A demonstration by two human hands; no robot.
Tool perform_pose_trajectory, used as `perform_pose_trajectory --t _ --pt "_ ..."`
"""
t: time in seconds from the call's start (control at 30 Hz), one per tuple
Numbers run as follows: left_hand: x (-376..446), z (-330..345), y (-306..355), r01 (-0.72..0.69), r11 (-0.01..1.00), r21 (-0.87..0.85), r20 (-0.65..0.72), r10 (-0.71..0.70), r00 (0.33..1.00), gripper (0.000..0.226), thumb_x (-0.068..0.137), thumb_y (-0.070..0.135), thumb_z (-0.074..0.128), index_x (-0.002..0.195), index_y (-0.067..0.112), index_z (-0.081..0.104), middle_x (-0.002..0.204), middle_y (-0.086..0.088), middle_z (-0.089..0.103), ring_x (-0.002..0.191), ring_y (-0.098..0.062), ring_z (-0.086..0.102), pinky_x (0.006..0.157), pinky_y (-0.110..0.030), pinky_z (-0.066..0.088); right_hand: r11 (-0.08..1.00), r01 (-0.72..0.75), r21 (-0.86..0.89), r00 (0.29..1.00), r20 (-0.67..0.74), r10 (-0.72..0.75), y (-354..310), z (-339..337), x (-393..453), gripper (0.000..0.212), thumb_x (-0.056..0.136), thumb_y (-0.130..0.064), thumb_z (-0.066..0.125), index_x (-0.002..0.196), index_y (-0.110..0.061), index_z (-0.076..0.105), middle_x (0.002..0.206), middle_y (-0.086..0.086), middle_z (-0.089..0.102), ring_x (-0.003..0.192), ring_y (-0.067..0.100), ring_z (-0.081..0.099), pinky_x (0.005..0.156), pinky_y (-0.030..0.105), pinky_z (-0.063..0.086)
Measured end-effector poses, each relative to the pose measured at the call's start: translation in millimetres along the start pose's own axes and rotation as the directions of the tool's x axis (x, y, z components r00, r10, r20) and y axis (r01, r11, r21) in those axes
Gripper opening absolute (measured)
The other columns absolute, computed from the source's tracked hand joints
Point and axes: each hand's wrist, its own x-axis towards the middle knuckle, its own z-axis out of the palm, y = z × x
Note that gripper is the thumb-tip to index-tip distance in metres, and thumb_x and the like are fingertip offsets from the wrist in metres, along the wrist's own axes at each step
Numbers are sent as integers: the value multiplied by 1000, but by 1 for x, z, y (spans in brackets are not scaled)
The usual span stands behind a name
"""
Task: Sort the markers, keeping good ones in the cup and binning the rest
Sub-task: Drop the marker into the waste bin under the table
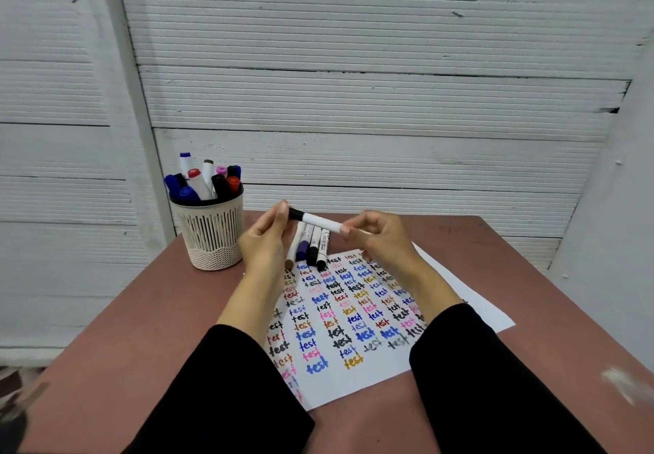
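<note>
Left hand (pixel 263 237) pinches black cap of marker (pixel 320 221); right hand (pixel 380 237) grips its white barrel, above paper (pixel 460 297). Cup (pixel 212 237) far left on bench (pixel 141 329).

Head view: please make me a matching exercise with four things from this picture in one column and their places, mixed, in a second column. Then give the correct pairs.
Things
1. black-capped marker
2. cup
3. sheet of paper
4. four loose markers

Places
A. flat on the table, covered with the word "test" in many colours
B. lying side by side at the far edge of the paper
C. standing on the far left part of the table, full of markers
D. held in the air between the left hand and the right hand

Pairs: 1-D, 2-C, 3-A, 4-B
</note>
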Motion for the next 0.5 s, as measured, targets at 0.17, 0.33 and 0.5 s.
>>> perform_pose_trajectory --t 0.17,0.33,0.5 --pt "-3 1 -2 -228 938 261 93 211 973 27 87 6 67 113 0 67 98 -11 70 80 -8 67 74 -16 56 957 146 -253 988 -5 -152 7 -1 -3 9 94 -21 63 100 -18 69 73 -4 56 55 4 41 49 13 33" --pt "0 -1 -6 -351 849 395 150 317 936 27 89 6 65 115 -1 66 93 -5 68 65 7 64 64 -7 51 929 153 -336 988 51 -145 7 -3 -1 11 97 -23 57 91 -24 66 73 1 52 58 11 39 51 22 31" --pt "1 -2 -5 -403 813 420 200 351 915 24 91 7 62 114 4 67 83 5 68 67 10 64 65 -7 50 880 132 -456 991 66 -115 6 2 -1 27 101 -32 48 76 -28 56 66 -4 48 55 9 39 52 26 30"
